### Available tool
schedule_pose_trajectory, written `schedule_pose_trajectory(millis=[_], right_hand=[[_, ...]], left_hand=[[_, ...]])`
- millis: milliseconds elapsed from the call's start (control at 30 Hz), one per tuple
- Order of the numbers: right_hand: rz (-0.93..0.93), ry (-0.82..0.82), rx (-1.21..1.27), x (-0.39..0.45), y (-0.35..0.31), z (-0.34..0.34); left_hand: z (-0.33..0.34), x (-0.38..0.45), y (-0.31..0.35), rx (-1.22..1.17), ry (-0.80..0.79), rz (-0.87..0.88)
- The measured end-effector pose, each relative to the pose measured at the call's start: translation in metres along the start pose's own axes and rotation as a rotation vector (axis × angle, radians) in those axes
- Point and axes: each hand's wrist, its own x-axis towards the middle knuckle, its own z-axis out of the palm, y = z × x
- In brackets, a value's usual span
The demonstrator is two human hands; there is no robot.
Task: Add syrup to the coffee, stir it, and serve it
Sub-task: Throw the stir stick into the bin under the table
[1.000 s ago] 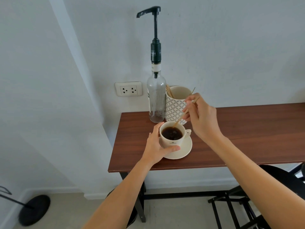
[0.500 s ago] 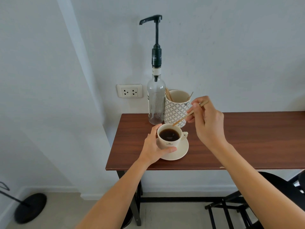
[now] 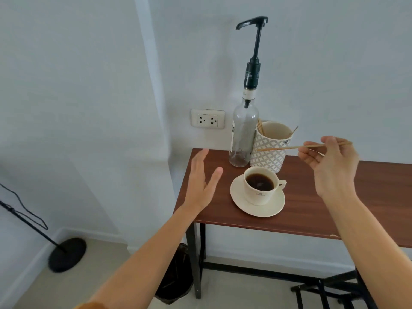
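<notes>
Coffee (image 3: 259, 182), dark and nearly to the brim, sits in a cream cup (image 3: 260, 194) on a matching saucer (image 3: 243, 202) near the left end of the brown wooden surface (image 3: 323, 210); the small dark mark on the cup's front is too blurred to read. The right hand (image 3: 332, 166) hangs above the surface to the right of the cup, its grip pinched on a thin wooden stir stick (image 3: 281, 148) that lies almost level, its free end reaching left across the front of the patterned holder (image 3: 268, 152). The stick's far end pokes out just past the fingers. The left hand (image 3: 201, 181) is spread flat with its grip released, holding nothing, apart from the cup and over the surface's left edge. Behind the cup stands a clear syrup bottle (image 3: 243, 139) with a tall black pump (image 3: 253, 50), touching or just beside the holder; I cannot tell which. More sticks show inside the holder, mostly hidden by its rim and the bottle. The surface's right side runs out of view, as do the black frame pieces at lower right. A wall socket (image 3: 207, 118) sits left of the bottle, and a black round stand base (image 3: 66, 254) is smeared on the floor.
</notes>
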Motion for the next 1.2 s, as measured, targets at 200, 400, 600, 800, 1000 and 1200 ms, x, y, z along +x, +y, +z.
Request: schedule_pose_trajectory(millis=[200, 400, 600, 800, 1000, 1200], right_hand=[[0.047, -0.052, 0.105, -0.073, 0.040, 0.081], [-0.027, -0.185, -0.227, -0.172, 0.143, 0.177], [-0.051, -0.387, -0.659, -0.235, 0.261, 0.213], [0.204, -0.424, -0.930, -0.220, 0.379, 0.195], [0.451, -0.343, -0.966, -0.213, 0.429, 0.179], [0.417, -0.273, -0.998, -0.213, 0.416, 0.192]], left_hand=[[-0.120, 0.023, -0.095, 0.176, 0.312, -0.072], [-0.205, 0.042, -0.196, 0.394, 0.115, -0.198], [-0.223, 0.060, -0.249, 0.549, -0.071, -0.162], [-0.218, 0.076, -0.291, 0.693, -0.096, -0.102], [-0.215, 0.077, -0.311, 0.701, -0.099, -0.067], [-0.220, 0.077, -0.306, 0.685, -0.135, -0.092]])
